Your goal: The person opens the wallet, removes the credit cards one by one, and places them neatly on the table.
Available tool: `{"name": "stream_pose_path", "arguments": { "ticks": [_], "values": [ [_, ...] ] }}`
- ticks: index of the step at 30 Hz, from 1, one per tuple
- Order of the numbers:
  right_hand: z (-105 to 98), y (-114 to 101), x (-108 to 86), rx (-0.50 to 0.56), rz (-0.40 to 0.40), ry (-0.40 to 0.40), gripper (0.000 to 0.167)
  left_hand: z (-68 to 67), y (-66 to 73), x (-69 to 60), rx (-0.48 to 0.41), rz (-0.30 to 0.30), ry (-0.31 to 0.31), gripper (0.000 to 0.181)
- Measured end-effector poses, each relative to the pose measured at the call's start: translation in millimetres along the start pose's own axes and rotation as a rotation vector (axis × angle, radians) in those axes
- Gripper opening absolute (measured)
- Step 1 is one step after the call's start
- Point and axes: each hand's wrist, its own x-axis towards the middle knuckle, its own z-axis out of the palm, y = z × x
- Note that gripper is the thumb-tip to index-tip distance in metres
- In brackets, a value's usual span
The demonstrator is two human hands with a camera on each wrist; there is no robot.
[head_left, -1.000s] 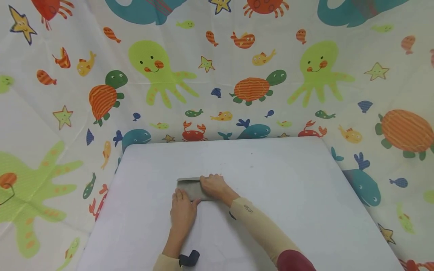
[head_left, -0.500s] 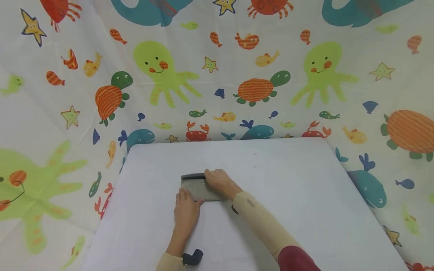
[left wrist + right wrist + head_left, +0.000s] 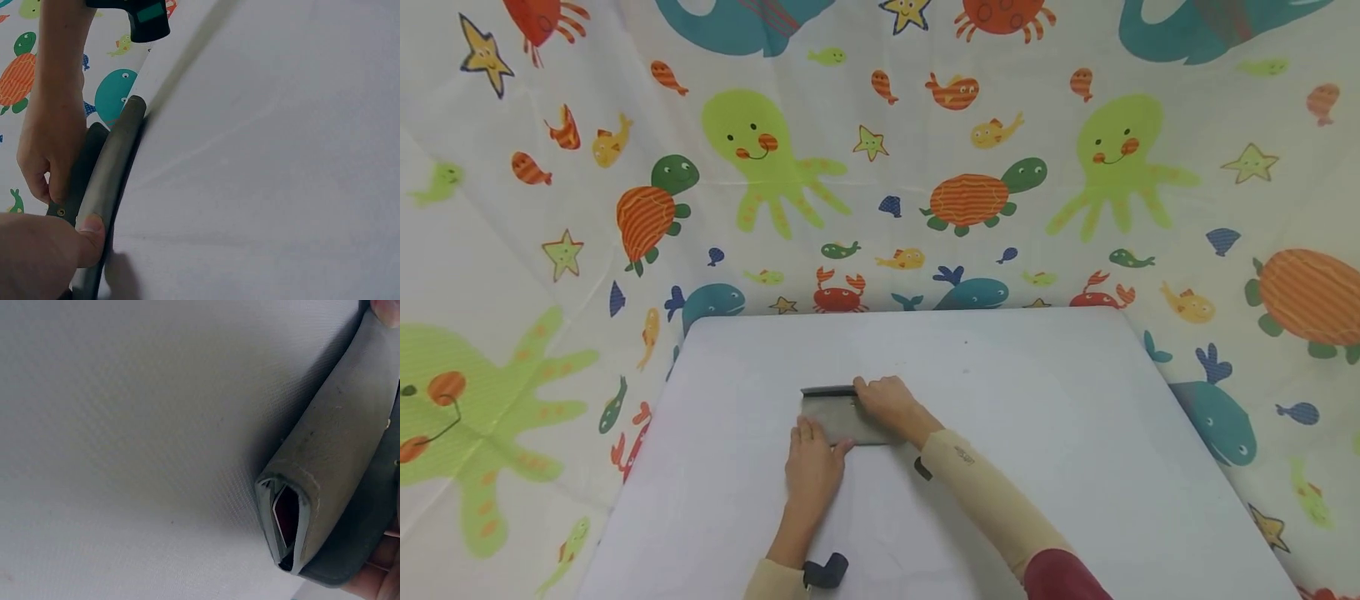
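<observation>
A grey-green wallet [image 3: 831, 417] lies on the white table, its flap raised along the far edge so that a dark inner side shows. My left hand [image 3: 812, 471] holds the wallet's near left corner, the thumb along its near edge. The flap's right part is pinched by my right hand [image 3: 891, 408]. In the left wrist view, the thumb presses the rounded edge of the wallet [image 3: 115, 162], and a small snap sits on the dark flap. The right wrist view shows the open end of the wallet [image 3: 334, 462], with pale-edged layers and something dark red inside.
The white table [image 3: 1037, 417] extends around the hands on all sides. Behind and beside it hangs a cloth [image 3: 865, 225] printed with sea animals. A dark wrist-worn device [image 3: 826, 571] is on the left forearm.
The right hand has lifted the wallet's flap, exposing its dark inner side. The left hand keeps its hold on the near left corner. The head view has shifted slightly.
</observation>
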Motion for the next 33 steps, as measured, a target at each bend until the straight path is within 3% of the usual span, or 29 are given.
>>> {"name": "stream_pose_path", "arguments": {
  "ticks": [11, 17, 25, 33],
  "values": [
    [-6.2, 1.1, -1.3, 0.054, 0.067, 0.009, 0.018, 3.1, 3.3, -1.2, 0.014, -0.011, 0.051, 0.083],
    [-4.2, 5.8, -0.1, 0.087, 0.07, -0.002, 0.023, 3.2, 3.9, 1.1, -0.035, -0.012, 0.106, 0.084],
    [2.9, 16.3, -1.1, 0.269, 0.157, 0.117, 0.017, 3.4, 2.8, 4.0, -0.042, -0.033, 0.03, 0.086],
    [1.2, 19.6, -5.7, 0.379, 0.18, 0.071, 0.021, -3.0, 3.3, 6.6, -0.059, -0.062, -0.046, 0.085]
  ]
}}
